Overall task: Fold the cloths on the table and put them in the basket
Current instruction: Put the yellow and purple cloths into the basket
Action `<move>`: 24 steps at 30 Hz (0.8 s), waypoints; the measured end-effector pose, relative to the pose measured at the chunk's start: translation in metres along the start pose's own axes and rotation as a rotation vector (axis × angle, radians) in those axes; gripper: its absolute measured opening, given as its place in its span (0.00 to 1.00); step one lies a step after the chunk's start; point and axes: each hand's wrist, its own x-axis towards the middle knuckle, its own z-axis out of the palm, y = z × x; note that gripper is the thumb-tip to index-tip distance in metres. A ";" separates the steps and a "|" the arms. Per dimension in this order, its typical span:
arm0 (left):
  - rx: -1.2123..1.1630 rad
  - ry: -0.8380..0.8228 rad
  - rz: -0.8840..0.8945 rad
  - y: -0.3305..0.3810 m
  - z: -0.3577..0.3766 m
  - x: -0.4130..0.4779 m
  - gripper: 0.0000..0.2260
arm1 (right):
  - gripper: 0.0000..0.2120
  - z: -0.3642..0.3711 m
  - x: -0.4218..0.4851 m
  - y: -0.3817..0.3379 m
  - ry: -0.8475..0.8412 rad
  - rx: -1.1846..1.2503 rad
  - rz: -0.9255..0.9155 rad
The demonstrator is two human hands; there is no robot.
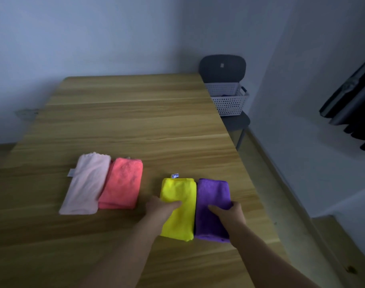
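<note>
left hand (161,207) grips folded yellow cloth (178,191) | right hand (229,213) grips folded purple cloth (212,194)

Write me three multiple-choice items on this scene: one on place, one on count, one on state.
1. The basket stands: A on a shelf, B on a chair, C on the floor.
2. Cloths on the table: A two, B four, C six.
3. The yellow cloth is: A folded, B spread open, C crumpled.
Key: B, it sits on the dark seat; B, pale pink, coral, yellow, purple; A, a neat oblong that the left hand holds.
</note>
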 end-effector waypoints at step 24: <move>-0.216 -0.346 -0.103 -0.015 0.033 -0.037 0.24 | 0.16 -0.048 0.006 0.033 -0.176 0.214 0.131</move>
